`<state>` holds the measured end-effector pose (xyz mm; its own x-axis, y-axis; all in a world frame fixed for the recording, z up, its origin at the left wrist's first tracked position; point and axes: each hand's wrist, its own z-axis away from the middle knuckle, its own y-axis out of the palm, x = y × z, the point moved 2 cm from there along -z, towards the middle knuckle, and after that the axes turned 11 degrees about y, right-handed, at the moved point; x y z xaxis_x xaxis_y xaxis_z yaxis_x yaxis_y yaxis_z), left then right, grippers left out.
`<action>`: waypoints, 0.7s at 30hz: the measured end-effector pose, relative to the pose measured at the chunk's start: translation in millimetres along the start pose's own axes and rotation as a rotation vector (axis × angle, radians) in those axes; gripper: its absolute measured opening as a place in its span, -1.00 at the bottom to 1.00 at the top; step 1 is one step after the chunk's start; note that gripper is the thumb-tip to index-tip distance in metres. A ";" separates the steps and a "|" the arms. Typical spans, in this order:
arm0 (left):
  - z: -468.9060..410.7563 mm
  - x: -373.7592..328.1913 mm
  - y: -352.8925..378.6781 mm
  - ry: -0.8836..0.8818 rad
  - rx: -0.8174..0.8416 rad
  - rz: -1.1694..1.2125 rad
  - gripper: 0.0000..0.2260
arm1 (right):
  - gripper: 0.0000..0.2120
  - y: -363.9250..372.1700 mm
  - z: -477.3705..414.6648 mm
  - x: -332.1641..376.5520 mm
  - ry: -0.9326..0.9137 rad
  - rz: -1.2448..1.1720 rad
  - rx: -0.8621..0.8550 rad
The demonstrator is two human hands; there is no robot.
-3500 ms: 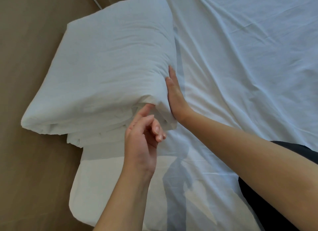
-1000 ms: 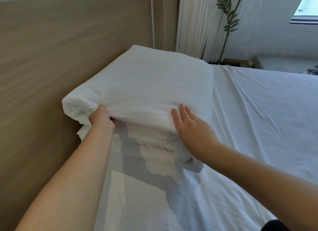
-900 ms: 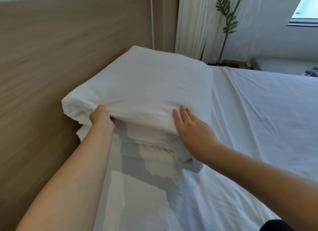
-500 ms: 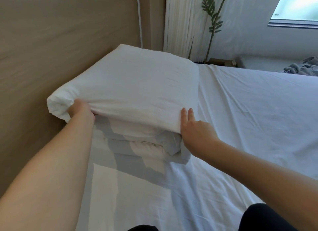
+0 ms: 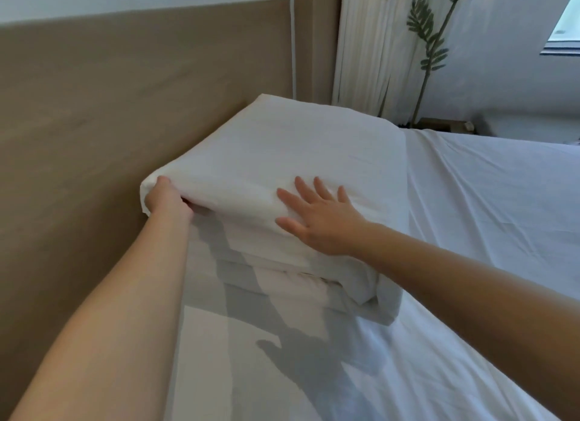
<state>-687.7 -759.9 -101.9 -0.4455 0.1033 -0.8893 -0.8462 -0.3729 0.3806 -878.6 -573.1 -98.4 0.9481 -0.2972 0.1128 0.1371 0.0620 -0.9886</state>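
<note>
A white pillow (image 5: pixel 298 150) in a loose white case lies against the headboard at the head of the bed. My left hand (image 5: pixel 166 201) grips the pillow's near left corner, its fingers hidden under the fabric. My right hand (image 5: pixel 320 216) lies flat on the pillow's near top edge with the fingers spread and straight. Folded layers of the pillowcase (image 5: pixel 314 279) bunch below the right hand at the pillow's open end.
A white sheet (image 5: pixel 486 216) covers the mattress to the right and in front. The tan wooden headboard (image 5: pixel 110 106) runs along the left. A white curtain (image 5: pixel 370 50) and a leafy plant (image 5: pixel 430 44) stand behind the bed.
My right hand has moved from the pillow's near right edge up onto its top and spread flat. My left hand keeps its hold on the left corner. The camera has come closer.
</note>
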 end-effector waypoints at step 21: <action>93.5 66.0 5.4 -0.295 0.513 0.097 -0.83 | -0.43 26.2 -42.2 -141.0 0.468 -0.286 0.015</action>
<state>-749.0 -668.9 -134.8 -0.5277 0.3698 -0.7647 -0.7984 0.0916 0.5952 -1020.8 -569.7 -144.4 0.6439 -0.6962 0.3173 0.3783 -0.0708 -0.9230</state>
